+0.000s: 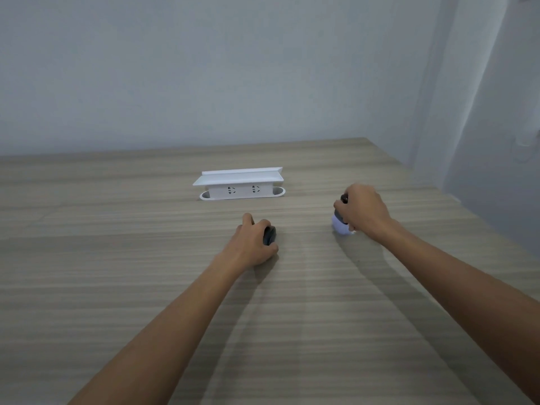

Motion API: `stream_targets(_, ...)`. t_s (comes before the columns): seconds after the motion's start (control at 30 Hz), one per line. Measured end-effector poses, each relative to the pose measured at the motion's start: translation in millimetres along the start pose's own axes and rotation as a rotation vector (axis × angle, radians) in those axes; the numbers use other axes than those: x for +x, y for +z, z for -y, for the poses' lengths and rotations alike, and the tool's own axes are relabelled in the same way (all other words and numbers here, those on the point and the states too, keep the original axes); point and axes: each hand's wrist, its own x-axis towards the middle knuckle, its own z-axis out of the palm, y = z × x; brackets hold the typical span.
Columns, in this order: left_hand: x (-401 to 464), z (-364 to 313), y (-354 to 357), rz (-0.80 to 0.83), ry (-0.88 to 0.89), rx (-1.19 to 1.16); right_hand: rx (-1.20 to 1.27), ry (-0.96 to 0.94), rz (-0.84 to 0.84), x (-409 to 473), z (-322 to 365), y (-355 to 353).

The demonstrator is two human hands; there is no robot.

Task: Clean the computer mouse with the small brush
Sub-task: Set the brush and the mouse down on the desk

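Observation:
A dark computer mouse (270,235) rests on the wooden table (146,287), mostly covered by my left hand (252,244), whose fingers wrap over it. To the right, my right hand (361,210) grips a small brush (340,223) with a dark handle and pale, rounded bristles. The bristles point down and touch or nearly touch the table. The brush is about a hand's width to the right of the mouse, apart from it.
A white socket box (241,184) with a flat lid stands on the table behind the mouse. A pale wall rises at the back. The table's right edge runs diagonally past my right forearm, with a curtain beyond it.

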Motion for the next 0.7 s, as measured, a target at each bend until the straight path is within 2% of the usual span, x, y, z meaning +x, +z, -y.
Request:
stream_targets(0.17, -2, 9, -1, -0.041, 0.006, -0.025, 0.11, -0.105, -0.046, 0, -5, -1)
stream_targets(0.37, -4, 11, 3, -0.085, 0.005, -0.037, 0.0, -0.245, -0.055, -19, -30, 8)
stream_targets(0.57, -5, 11, 6, -0.118, 0.011, -0.031, -0.105, -0.234, -0.047, -54, -44, 14)
stream_targets(0.7, -8, 12, 6, -0.145, 0.007, -0.022, -0.166, -0.162, -0.056, -62, -50, 13)
